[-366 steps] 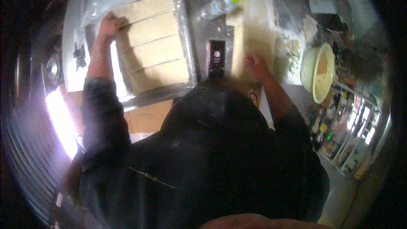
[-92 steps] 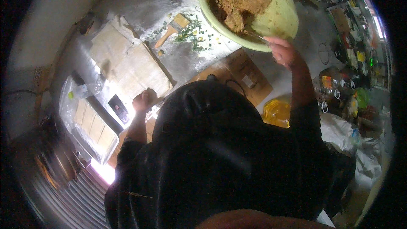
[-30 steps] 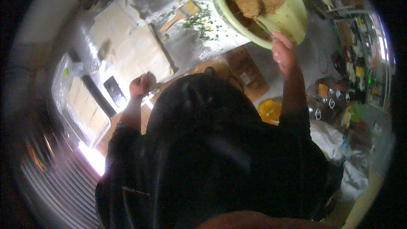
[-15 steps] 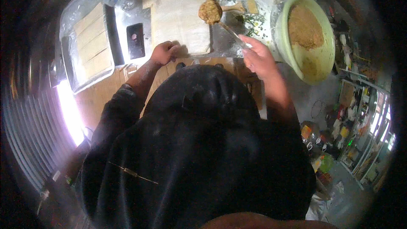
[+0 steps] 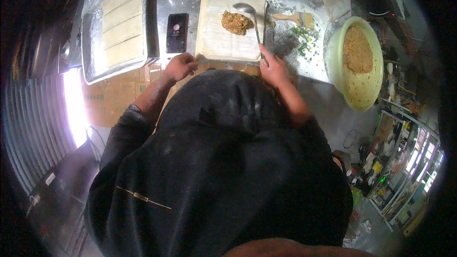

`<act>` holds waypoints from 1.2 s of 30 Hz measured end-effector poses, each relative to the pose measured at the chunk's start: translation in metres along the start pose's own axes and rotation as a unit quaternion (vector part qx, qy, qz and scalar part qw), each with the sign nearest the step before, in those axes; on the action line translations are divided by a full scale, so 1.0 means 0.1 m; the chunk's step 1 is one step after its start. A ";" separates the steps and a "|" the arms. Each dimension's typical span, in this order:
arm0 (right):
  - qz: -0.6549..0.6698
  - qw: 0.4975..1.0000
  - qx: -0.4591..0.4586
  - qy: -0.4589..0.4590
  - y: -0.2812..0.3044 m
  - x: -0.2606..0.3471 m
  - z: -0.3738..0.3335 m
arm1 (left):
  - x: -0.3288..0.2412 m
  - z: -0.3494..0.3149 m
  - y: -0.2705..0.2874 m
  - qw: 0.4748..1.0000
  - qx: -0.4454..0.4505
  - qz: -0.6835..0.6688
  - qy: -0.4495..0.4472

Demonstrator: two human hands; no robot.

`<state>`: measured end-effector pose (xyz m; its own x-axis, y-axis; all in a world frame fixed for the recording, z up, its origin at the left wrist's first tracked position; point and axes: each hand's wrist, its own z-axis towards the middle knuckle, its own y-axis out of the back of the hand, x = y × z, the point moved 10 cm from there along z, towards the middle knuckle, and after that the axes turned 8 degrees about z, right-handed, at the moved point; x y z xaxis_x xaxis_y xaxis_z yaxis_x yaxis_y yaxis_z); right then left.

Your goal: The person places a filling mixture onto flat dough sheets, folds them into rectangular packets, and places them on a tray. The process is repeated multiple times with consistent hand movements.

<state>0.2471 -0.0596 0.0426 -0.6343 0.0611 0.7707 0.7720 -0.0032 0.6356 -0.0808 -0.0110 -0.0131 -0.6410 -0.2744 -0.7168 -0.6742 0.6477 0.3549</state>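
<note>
My right hand (image 5: 274, 70) grips the handle of a metal ladle (image 5: 244, 7) by the right edge of a pale dough sheet (image 5: 214, 43). The ladle's bowl hangs over the far part of the sheet. A lump of brownish minced filling (image 5: 235, 23) lies on the dough, just nearer than the ladle's bowl. My left hand (image 5: 181, 67) is at the table's front edge, by the sheet's near left corner. Its fingers are curled in, with nothing visible in them. A large pale green bowl (image 5: 334, 69) at the right holds more filling (image 5: 358, 50).
A plastic-lined tray (image 5: 86, 64) with cut dough strips (image 5: 121, 24) stands at the left. Between tray and dough lies a dark phone (image 5: 176, 33). A wooden brush (image 5: 289, 18) and scattered chopped greens (image 5: 307, 40) lie on the floury table at the right. Cardboard (image 5: 114, 97) sits below the front edge.
The filling has gone from the ladle onto the dough sheet. My right hand has come left and nearer with the ladle. The view has shifted, so the table things appear further right.
</note>
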 end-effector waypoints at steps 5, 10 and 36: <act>-0.002 1.000 -0.011 -0.013 0.13 0.19 -0.07 | -0.02 -0.01 0.12 0.999 -0.012 -0.038 -0.028; 0.209 0.965 0.074 -0.137 0.01 0.24 -0.12 | -0.23 0.07 0.12 0.997 0.004 0.013 -0.082; 0.029 0.892 -0.165 -0.420 3.17 -2.06 -0.95 | -0.48 -0.15 -0.20 0.995 0.017 -0.081 -0.048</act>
<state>0.6185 -0.1678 0.0891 -0.2309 0.7770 0.5856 0.6605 -0.3167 0.6807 -0.0423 -0.0211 0.0231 -0.4861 -0.3100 -0.8171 -0.7517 0.6252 0.2100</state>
